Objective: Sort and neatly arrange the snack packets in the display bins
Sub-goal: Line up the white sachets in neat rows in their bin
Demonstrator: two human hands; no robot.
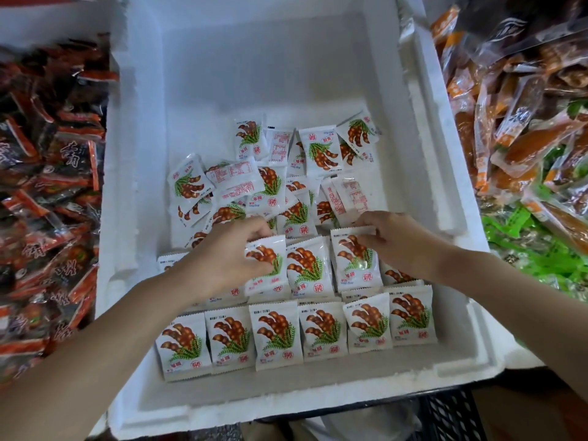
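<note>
A white foam bin (423,160) holds small white snack packets printed with brown pods and green leaves. A neat front row of packets (276,335) stands along the near wall, with a second row (307,268) behind it. Loose packets (254,183) lie jumbled in the middle of the bin. My left hand (222,256) grips the top of a packet (265,265) at the left of the second row. My right hand (394,240) pinches the top edge of a packet (353,259) at that row's right.
A bin of dark red and black packets (47,192) lies to the left. Orange and brown packets (515,116) pile up on the right, with green packets (541,249) below them. A black crate (445,418) sits under the foam bin's near right corner.
</note>
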